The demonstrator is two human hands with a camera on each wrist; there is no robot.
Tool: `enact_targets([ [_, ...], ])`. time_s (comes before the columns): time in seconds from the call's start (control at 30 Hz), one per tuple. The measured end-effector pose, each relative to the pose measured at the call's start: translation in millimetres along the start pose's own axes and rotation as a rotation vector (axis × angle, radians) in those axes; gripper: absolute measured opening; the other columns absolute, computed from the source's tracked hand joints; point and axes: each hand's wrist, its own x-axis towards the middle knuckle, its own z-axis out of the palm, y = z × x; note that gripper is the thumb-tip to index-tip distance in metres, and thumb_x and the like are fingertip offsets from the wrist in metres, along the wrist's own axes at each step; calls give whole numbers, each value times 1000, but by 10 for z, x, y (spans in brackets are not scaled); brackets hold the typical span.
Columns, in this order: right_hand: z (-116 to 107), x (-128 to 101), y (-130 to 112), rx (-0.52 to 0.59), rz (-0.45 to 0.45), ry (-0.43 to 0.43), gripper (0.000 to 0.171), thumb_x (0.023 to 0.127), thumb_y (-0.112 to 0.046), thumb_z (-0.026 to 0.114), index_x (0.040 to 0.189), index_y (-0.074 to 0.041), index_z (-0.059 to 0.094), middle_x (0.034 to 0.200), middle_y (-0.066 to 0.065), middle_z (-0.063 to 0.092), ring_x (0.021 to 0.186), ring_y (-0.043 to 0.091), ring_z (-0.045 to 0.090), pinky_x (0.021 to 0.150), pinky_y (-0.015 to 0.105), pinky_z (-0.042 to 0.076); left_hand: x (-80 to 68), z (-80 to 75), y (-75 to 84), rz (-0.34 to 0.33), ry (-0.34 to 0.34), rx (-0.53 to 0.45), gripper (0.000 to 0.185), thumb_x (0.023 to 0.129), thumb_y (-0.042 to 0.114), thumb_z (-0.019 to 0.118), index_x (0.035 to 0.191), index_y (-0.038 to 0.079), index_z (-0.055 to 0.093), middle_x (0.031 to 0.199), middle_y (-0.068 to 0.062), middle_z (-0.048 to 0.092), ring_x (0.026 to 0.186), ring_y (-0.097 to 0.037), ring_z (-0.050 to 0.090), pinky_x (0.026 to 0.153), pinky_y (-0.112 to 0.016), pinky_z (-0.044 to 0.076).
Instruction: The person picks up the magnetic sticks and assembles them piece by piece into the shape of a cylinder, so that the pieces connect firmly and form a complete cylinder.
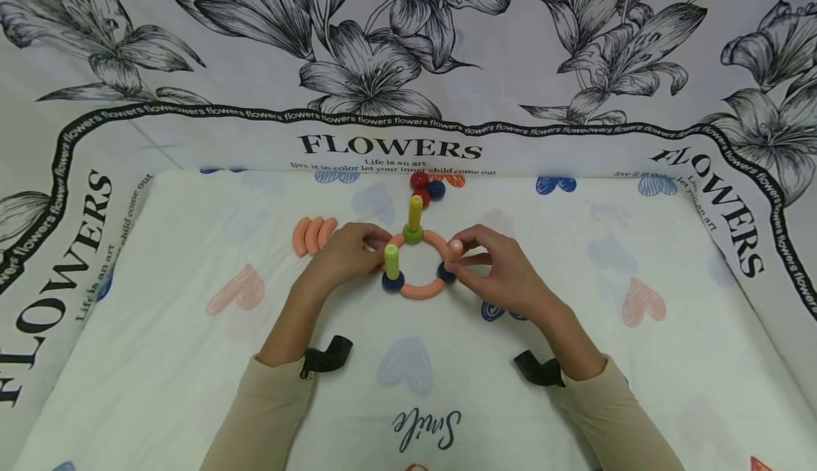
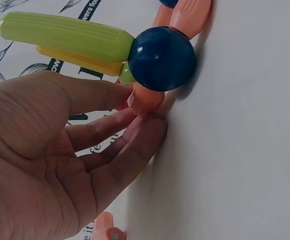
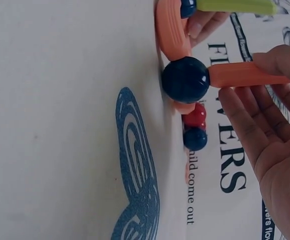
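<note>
Where the bench [image 1: 159, 386] ends beyond the ring [image 1: 423, 291], I log one white flowered cloth [image 1: 574, 148], black-lettered, rising as backdrop and flanking both sides; no more of the room shows. Bench: pale fabric cover, heart-printed; it looks soft, so I would press gently. Right hand [image 1: 501, 269], at the ring's right: grip pinching a near-upright orange rod [image 3: 245, 75], its foot meeting the right blue ball [image 3: 186, 80]; whether fully seated, I cannot tell. Left hand [image 1: 349, 250], at the ring's left: grip pinching the left arc [image 2: 147, 101], in my judgement a good brace. For a clean fit I would square the rod over its ball, push straight down, and let the left grip take any twist. Ring: orange arcs joined by balls. Yellow rod [image 1: 415, 214]: upright on the green ball [image 1: 413, 235], ring's far side. Light green rod [image 1: 392, 262]: upright on the left blue ball [image 1: 393, 283], ring's near left. Spare arcs [image 1: 314, 235]: three, left of the ring. Loose balls [image 1: 419, 181]: two red, one blue, beyond the ring.
</note>
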Motion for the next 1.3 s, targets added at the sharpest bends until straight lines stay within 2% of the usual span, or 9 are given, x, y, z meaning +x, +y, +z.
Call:
enact_targets([
  [0.27, -57, -28, 37, -31, 8, 14, 31, 93, -4, 79, 121, -6, 66, 111, 5, 71, 106, 16, 71, 89, 28, 63, 8, 68, 40, 33, 5, -17, 34, 100, 21, 65, 131, 10, 73, 115, -8, 73, 103, -23, 62, 83, -32, 52],
  [0.4, -62, -23, 35, -19, 19, -1, 31, 94, -6, 79, 121, -8, 66, 112, 3, 71, 107, 15, 71, 90, 26, 63, -57, 137, -38, 81, 54, -30, 32, 108, 22, 55, 133, 10, 71, 100, -7, 75, 88, -19, 67, 78, -31, 53],
  [0.53, -57, -20, 35, -19, 26, 2, 31, 93, -6, 80, 120, -9, 66, 110, 2, 71, 107, 14, 71, 90, 26, 63, -142, 186, -159, 131, 59, -88, 35, 112, 22, 48, 141, 10, 65, 94, -7, 76, 81, -16, 69, 77, -31, 54],
  [0.6, -50, -13, 39, -14, 22, 3, 31, 93, -6, 80, 121, -8, 66, 110, 2, 71, 107, 15, 71, 90, 27, 63, -187, 180, -201, 143, 58, -106, 36, 111, 22, 51, 143, 12, 63, 99, -7, 77, 87, -18, 71, 81, -35, 56],
  [0.67, -39, -4, 43, -6, 19, -1, 31, 94, -6, 79, 122, -6, 66, 111, 3, 71, 108, 16, 70, 90, 27, 63, -228, 168, -237, 156, 61, -102, 37, 110, 23, 55, 145, 13, 62, 112, -8, 76, 98, -21, 72, 88, -40, 58],
  [0.83, -6, 5, 49, 11, 15, -7, 31, 94, -6, 79, 122, -3, 66, 111, 3, 71, 108, 16, 70, 90, 27, 63, -357, 140, -276, 238, 68, -63, 39, 105, 11, 60, 144, 11, 62, 138, -13, 63, 117, -28, 69, 97, -45, 57],
  [0.97, 7, 4, 40, 6, 13, -7, 31, 94, -7, 79, 122, -5, 66, 111, 2, 72, 108, 15, 70, 91, 26, 63, -472, 117, -254, 267, 24, -35, 43, 100, 6, 67, 142, 9, 60, 133, -14, 62, 114, -25, 70, 91, -37, 59],
  [1.1, -3, 10, 16, -6, 0, -6, 31, 94, -7, 79, 123, -3, 66, 111, 4, 72, 107, 17, 71, 91, 28, 63, -540, 98, -193, 259, -25, 11, 44, 98, 12, 75, 139, 9, 61, 125, -10, 65, 111, -21, 69, 89, -33, 60],
  [1.3, -29, 1, 33, -34, -15, -14, 30, 95, -8, 79, 122, -6, 66, 113, 2, 72, 110, 17, 72, 92, 28, 63, -553, 184, -129, 259, 39, 91, 37, 94, 25, 82, 126, 13, 68, 117, -4, 67, 106, -18, 69, 85, -32, 59],
])
